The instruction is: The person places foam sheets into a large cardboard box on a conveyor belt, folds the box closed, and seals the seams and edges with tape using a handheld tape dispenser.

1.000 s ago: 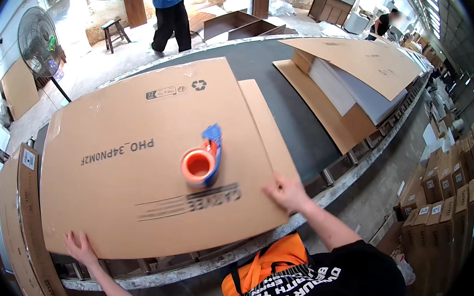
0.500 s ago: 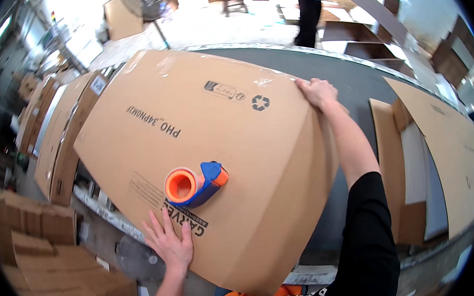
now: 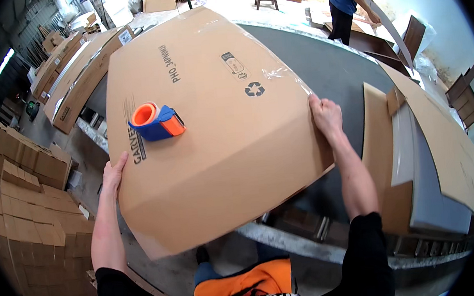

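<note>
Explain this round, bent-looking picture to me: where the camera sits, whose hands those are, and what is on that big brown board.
The camera is worn on a person's head and looks down, and its wide lens bends straight edges near the rim. The two bare arms rising from the bottom belong to the wearer. The left hand grips the near-left edge of a large flat cardboard box, and the right hand grips its right edge. The box lies partly on a dark grey table, its near corner hanging over the edge. An orange and blue tape dispenser rests on the box. More cardboard sheets lie to the right. Another person works farther back.
</note>
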`<state>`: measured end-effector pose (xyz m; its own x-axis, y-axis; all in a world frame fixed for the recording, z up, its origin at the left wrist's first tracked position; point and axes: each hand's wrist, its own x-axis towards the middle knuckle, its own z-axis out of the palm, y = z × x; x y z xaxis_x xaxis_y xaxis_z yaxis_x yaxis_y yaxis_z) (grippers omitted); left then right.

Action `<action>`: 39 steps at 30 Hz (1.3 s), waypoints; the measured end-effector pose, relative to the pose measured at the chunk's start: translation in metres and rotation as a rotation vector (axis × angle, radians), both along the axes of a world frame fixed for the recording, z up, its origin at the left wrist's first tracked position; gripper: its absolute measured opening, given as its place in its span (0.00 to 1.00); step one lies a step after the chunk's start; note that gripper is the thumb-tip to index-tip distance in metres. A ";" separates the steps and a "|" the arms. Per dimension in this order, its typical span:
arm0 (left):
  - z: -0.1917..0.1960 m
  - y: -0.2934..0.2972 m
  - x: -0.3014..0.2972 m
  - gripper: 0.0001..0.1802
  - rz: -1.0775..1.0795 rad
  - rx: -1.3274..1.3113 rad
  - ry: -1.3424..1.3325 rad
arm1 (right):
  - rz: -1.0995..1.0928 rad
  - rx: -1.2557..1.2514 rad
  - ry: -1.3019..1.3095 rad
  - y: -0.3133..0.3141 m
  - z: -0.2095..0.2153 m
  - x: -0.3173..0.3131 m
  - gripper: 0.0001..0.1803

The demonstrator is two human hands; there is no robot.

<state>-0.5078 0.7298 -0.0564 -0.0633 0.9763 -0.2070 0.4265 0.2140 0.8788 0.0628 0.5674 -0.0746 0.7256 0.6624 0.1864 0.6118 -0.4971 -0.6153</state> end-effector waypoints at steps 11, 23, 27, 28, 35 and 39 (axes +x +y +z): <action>0.007 -0.024 -0.102 0.33 -0.311 0.074 0.429 | -0.424 0.175 0.029 -0.282 0.021 -0.290 0.23; 0.060 -0.212 -0.039 0.50 -1.814 0.931 0.583 | 0.142 -0.315 -0.355 -0.229 0.052 -0.365 0.52; 0.004 -0.215 -0.028 0.38 -1.477 1.404 0.614 | 0.103 -0.055 -0.360 -0.230 0.053 -0.344 0.46; -0.002 -0.215 -0.031 0.34 -1.382 1.423 0.561 | 0.071 0.062 -0.310 -0.250 0.061 -0.351 0.44; -0.006 -0.226 -0.033 0.30 -1.246 1.348 0.632 | -1.010 1.344 1.322 -0.396 -0.169 -0.428 0.28; -0.004 -0.226 -0.037 0.30 -1.279 1.289 0.692 | -0.904 1.360 1.608 -0.341 -0.177 -0.462 0.28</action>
